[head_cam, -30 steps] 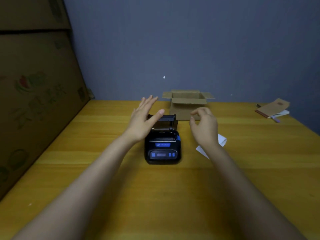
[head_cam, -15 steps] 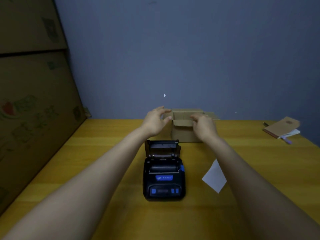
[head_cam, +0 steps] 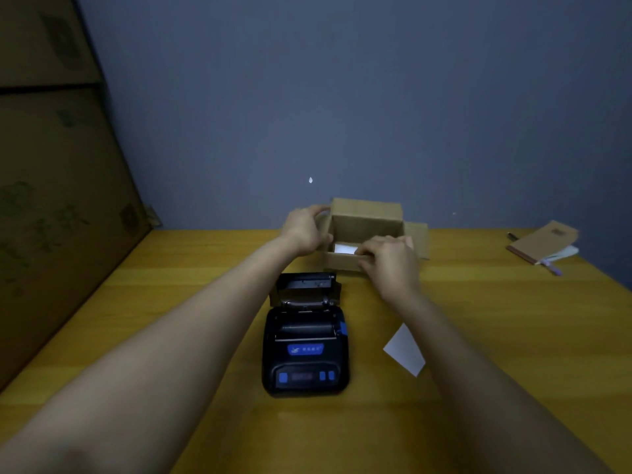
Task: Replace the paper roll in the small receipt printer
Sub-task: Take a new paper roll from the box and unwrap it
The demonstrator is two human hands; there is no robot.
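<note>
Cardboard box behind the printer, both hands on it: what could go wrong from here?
1. The box is light and open; the left hand grips its left wall while the right hand presses the front flap, so it may tip or slide.
2. The printer sits under the forearms with its lid up; pulling back could knock it.
3. Only something white shows inside; whether it is a roll is unclear.
</note>
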